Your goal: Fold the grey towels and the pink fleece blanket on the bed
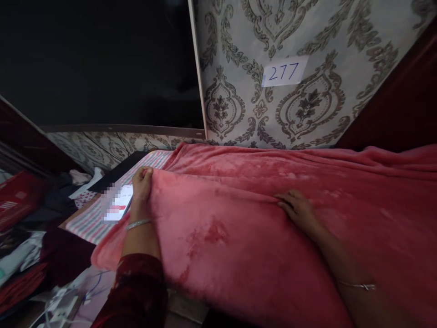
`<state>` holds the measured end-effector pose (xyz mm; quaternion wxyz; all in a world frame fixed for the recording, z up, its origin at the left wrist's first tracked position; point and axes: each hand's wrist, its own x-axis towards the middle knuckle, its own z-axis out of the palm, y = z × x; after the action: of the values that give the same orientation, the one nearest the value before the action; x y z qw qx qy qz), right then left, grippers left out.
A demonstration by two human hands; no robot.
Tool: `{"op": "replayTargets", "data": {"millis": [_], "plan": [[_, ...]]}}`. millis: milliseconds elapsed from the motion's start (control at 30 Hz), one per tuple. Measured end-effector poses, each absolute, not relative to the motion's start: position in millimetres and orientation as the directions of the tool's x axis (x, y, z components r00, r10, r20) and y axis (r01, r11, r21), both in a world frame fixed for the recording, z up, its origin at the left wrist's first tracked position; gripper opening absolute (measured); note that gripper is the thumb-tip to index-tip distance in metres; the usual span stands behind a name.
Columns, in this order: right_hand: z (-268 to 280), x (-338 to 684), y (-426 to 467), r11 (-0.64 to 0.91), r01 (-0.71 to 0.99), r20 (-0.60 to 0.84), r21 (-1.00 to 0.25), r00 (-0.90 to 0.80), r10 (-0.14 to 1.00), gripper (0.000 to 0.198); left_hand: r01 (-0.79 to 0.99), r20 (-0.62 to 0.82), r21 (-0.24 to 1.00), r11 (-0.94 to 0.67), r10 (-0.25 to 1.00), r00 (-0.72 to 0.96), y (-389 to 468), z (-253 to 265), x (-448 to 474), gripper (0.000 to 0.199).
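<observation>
A coral-pink plush blanket (205, 232) spreads over the surface before me, with one layer folded back across another. My left hand (141, 184) is closed on the corner of the upper layer, close to the blanket's left end. Farther right, my right hand (297, 209) pinches the folded edge between thumb and fingers. The blanket's near side hangs down toward me, and its right part runs out of view. Just left of my left hand, a lit phone (119, 207) lies on a striped cloth (90, 223).
A large dark TV screen (102, 64) stands behind at the left. Patterned wallpaper (235, 105) carries a paper label (285, 72) reading 277. Clothes (68, 248) are piled at the left, with a power strip and cables (63, 303) at the lower left.
</observation>
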<state>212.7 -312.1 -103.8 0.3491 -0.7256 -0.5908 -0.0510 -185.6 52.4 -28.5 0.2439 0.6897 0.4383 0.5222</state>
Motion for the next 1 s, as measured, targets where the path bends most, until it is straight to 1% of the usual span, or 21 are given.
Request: {"op": "replayTargets", "data": {"millis": [67,133,233,367,467,567,700,867,1000], "plan": [[-103,215,-313,-0.052,0.897,0.456,-0.438,0.271,0.848,0.028,0.357,0.53,0.782,-0.511,0.846,0.049,55,-30,-186,0.02],[-102,217,-314,-0.043,0.9,0.459,-0.434,0.262,0.849,0.025,0.361,0.531,0.779,-0.513,0.845,0.054,57,-31,-186,0.02],[-101,219,-316,-0.017,0.897,0.467,-0.441,0.246,0.849,0.026,0.357,0.507,0.787,-0.503,0.857,0.089,58,-33,-188,0.023],[-97,218,-319,-0.018,0.881,0.439,-0.472,0.253,0.862,0.027,0.358,0.468,0.798,-0.485,0.873,0.138,56,-35,-189,0.024],[-94,216,-320,-0.036,0.881,0.494,-0.473,0.299,0.816,0.031,0.384,0.442,0.796,-0.468,0.883,0.158,55,-35,-190,0.025],[-91,214,-320,-0.074,0.883,0.55,-0.464,0.353,0.757,0.031,0.385,0.448,0.793,-0.471,0.881,0.155,54,-34,-189,0.027],[-90,213,-319,-0.101,0.887,0.572,-0.451,0.374,0.73,0.033,0.388,0.489,0.786,-0.482,0.868,0.088,55,-34,-187,0.024],[-83,215,-320,-0.097,0.889,0.569,-0.448,0.367,0.736,0.034,0.494,0.561,0.737,-0.462,0.825,-0.066,53,-32,-179,0.016],[-73,218,-327,-0.117,0.892,0.572,-0.437,0.376,0.729,0.031,0.581,0.604,0.696,-0.422,0.781,-0.156,46,-26,-175,0.015]]}}
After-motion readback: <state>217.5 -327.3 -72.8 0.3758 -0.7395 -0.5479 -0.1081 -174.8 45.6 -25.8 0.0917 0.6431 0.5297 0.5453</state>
